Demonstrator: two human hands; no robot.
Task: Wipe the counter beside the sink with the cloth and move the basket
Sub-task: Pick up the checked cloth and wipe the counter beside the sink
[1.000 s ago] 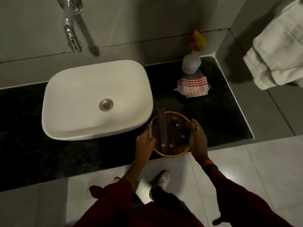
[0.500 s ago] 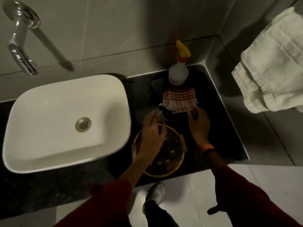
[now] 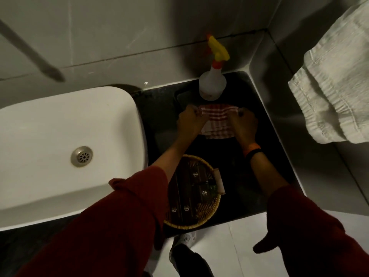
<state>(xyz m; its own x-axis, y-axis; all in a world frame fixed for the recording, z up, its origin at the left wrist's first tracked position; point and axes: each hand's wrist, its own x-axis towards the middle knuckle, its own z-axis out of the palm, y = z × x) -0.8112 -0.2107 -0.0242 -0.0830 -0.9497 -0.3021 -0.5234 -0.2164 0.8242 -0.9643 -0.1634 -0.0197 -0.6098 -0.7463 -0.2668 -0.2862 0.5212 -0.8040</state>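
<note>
A red-and-white striped cloth (image 3: 216, 121) lies on the black counter (image 3: 265, 148) to the right of the white sink (image 3: 60, 148). My left hand (image 3: 190, 121) pinches its far left corner and my right hand (image 3: 244, 123) pinches its far right corner. The round woven basket (image 3: 196, 191), holding several dark packets, rests on the counter near the front edge, below my forearms and apart from both hands.
A white spray bottle (image 3: 212, 84) with a yellow trigger stands in the back corner just beyond the cloth. A pale towel (image 3: 337, 86) hangs on the right wall. Grey tiled walls close the counter at the back and right. Light floor tiles (image 3: 235, 246) lie below.
Both hands have let go of the basket, which now rests near the counter's front edge, and have reached forward and gripped the striped cloth's far corners. The view has shifted right.
</note>
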